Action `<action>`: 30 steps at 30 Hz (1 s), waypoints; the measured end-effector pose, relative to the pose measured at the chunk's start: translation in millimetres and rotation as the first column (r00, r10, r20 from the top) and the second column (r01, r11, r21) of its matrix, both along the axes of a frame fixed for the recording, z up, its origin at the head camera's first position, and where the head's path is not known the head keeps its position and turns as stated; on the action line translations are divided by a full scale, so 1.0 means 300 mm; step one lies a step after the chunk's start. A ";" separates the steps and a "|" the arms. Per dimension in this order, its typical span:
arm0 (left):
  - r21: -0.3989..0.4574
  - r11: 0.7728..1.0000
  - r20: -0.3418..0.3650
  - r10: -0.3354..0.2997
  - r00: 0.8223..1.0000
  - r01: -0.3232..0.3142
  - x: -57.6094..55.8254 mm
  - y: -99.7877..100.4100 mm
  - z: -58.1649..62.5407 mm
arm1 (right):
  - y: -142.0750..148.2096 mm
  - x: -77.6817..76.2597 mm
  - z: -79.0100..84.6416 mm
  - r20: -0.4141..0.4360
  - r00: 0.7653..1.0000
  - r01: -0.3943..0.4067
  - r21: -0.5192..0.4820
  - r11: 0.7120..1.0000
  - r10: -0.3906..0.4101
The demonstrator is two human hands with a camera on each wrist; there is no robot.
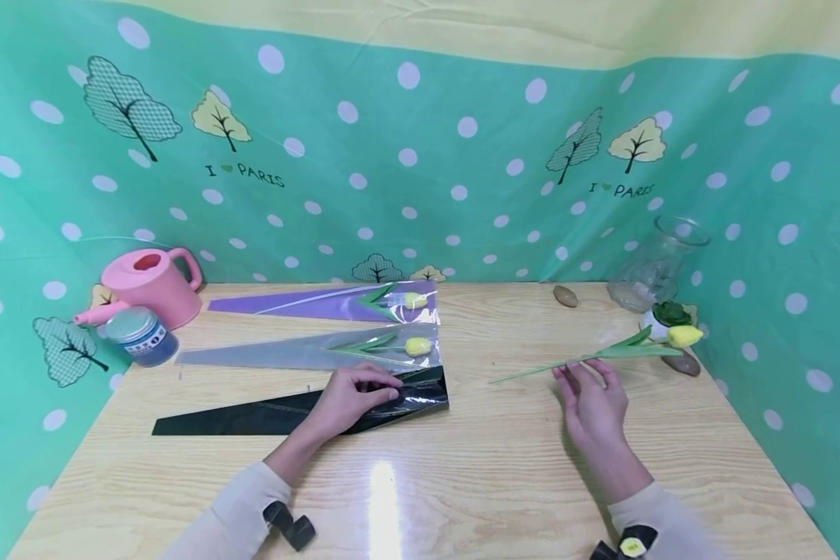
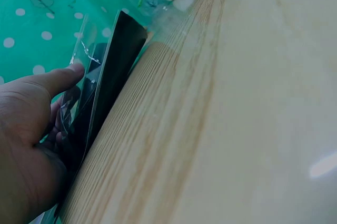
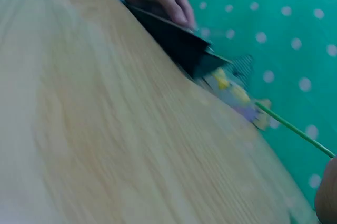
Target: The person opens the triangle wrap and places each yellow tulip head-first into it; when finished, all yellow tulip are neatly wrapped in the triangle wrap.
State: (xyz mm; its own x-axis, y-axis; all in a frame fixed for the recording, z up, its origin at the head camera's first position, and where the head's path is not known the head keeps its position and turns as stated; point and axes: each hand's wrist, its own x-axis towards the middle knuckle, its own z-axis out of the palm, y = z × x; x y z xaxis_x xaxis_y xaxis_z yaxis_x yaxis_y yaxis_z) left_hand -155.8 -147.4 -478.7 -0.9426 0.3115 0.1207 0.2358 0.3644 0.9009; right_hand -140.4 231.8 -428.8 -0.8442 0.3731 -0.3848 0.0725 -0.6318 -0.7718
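My left hand [image 1: 353, 400] pinches the clear front film of a black flower sleeve [image 1: 224, 416] that lies on the table. In the left wrist view the thumb rests against the film, and the sleeve's wide mouth [image 2: 124, 34] gapes a little. At the right, my right hand [image 1: 597, 404] holds a yellow artificial tulip [image 1: 684, 336] by its green stem. Its bloom points right and the bare stem end [image 3: 279, 118] points left, toward the black sleeve. Behind the black sleeve lie a grey sleeve [image 1: 252, 358] and a purple sleeve [image 1: 287, 306], each with a yellow tulip inside.
A pink watering can [image 1: 161, 292] and a blue jar [image 1: 143, 338] stand at the left. Back right are a glass vase [image 1: 647, 268], a small potted plant [image 1: 665, 315] and two stones, one brown [image 1: 565, 295], one dark [image 1: 682, 363]. A dotted green curtain [image 1: 406, 210] encloses the table.
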 end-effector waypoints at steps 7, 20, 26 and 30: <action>-0.001 1.000 0.002 0.003 1.000 -0.003 -0.003 -0.004 -0.004 | -0.118 0.016 -0.020 -0.024 0.999 -0.042 0.030 0.999 0.043; 0.009 1.000 -0.011 -0.002 1.000 0.002 0.002 0.000 -0.007 | -0.306 0.030 -0.089 -0.040 0.997 -0.061 0.047 0.997 0.063; -0.005 1.000 -0.007 0.005 1.000 -0.005 0.004 0.000 -0.004 | -0.365 0.040 -0.103 -0.023 0.998 -0.052 0.016 0.999 0.052; -0.003 1.000 -0.005 0.002 1.000 -0.002 0.006 0.000 -0.003 | -0.394 0.050 -0.104 -0.003 0.998 -0.066 -0.005 0.998 0.066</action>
State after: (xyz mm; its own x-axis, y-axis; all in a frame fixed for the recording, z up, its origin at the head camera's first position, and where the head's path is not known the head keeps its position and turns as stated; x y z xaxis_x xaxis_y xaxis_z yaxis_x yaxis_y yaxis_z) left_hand -154.0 -147.5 -479.5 -0.9426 0.3099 0.1241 0.2392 0.3678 0.8986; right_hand -125.5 113.4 -459.9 -0.8678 0.3149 -0.3844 0.1121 -0.6296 -0.7688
